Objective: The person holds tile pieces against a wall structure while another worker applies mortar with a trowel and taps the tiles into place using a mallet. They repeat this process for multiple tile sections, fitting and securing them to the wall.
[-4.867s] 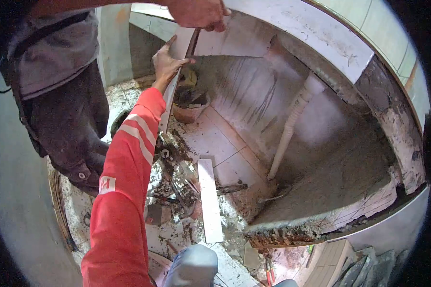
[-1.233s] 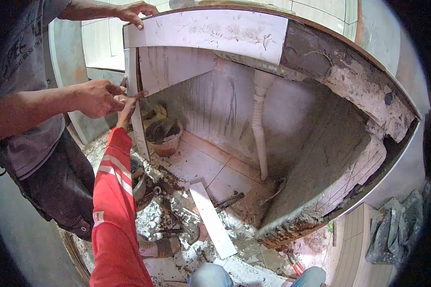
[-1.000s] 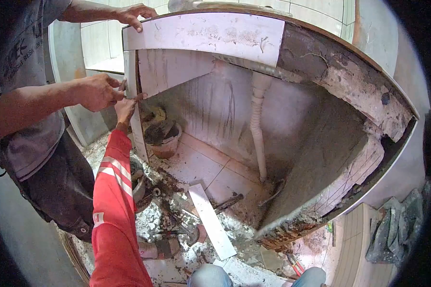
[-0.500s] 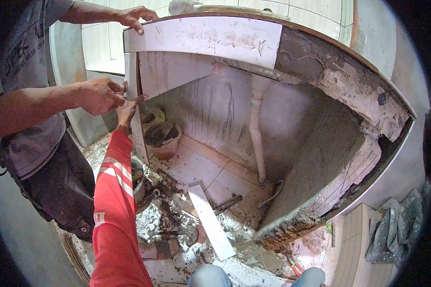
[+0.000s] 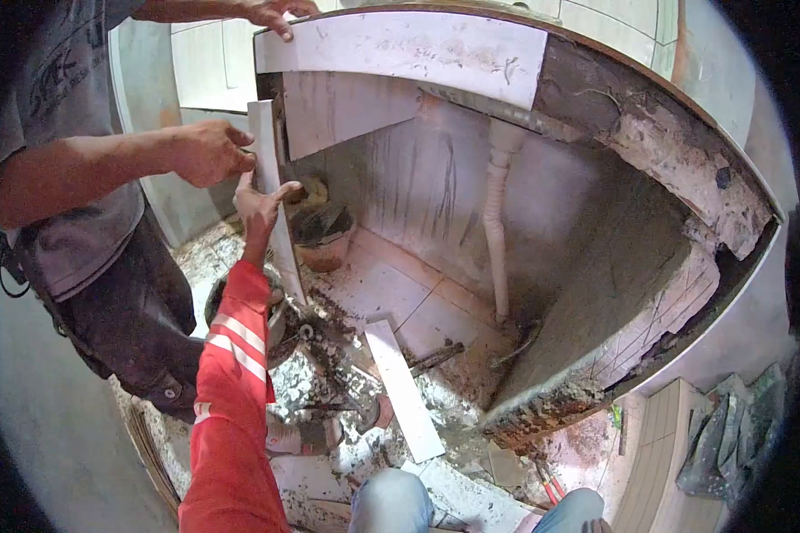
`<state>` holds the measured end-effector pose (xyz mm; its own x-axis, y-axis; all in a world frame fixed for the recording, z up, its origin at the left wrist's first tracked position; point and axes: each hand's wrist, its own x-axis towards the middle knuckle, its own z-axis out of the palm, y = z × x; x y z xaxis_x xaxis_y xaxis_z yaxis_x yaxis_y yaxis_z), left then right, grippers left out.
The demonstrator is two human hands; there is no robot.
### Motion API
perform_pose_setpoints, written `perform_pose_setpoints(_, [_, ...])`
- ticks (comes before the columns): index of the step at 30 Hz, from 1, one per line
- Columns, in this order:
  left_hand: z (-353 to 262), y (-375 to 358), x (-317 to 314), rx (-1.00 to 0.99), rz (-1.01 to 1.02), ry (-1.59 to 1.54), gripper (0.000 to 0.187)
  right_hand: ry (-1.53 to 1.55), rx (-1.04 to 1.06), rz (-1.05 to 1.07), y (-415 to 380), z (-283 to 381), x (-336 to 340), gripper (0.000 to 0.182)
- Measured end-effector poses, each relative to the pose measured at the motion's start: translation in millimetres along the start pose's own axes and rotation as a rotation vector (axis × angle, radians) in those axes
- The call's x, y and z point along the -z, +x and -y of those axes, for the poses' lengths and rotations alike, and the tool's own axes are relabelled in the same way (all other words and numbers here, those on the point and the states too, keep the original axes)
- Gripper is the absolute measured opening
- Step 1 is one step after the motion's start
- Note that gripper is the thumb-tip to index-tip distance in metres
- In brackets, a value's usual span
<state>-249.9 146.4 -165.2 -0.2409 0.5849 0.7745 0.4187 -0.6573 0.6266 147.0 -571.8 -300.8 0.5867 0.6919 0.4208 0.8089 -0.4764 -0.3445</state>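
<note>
My left hand (image 5: 260,211), in a red sleeve, is wrapped round a narrow white tile strip (image 5: 284,253) that stands almost upright at the left end of the counter. Its thumb points right, across the strip. A co-worker's hand (image 5: 215,153) touches the strip's upper part from the left. The co-worker's other hand (image 5: 280,16) rests on the top left corner of the white tile facing (image 5: 400,49) along the counter's front. My right hand is out of view.
Under the counter are a mortar bucket (image 5: 323,251) and a white pipe (image 5: 495,231). A loose white tile strip (image 5: 404,391) lies on the rubble-strewn floor. Red-handled pliers (image 5: 553,487) lie near my knees. Grey plastic sheeting (image 5: 729,444) is at the right.
The view has shifted, so the scene sits further right and slightly higher. The upright strip's top now stands out from the counter's left edge, and my left hand's thumb is raised.
</note>
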Motion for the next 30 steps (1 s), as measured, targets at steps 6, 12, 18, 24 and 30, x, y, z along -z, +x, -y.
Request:
perform_pose_setpoints(6, [-21,-81,-16,-0.020,-0.052,0.103,0.124,0.564,0.231,-0.062,73,89,-65,0.062])
perform_pose_setpoints(12, [-104,-182,-22,0.063,0.024,-0.012,0.122,0.595,0.491,0.255,150,205,-115,0.069])
perform_pose_setpoints(18, [-172,-266,-36,0.137,0.027,-0.114,0.127,0.796,0.467,0.238,171,248,-185,0.058])
perform_pose_setpoints(24, [-258,-304,-21,0.384,0.175,-0.217,0.130,0.869,0.264,0.237,155,208,-199,0.031])
perform_pose_setpoints(30, [-338,-379,17,0.528,0.245,-0.405,0.084,1.082,-0.004,-0.031,161,159,-181,0.031])
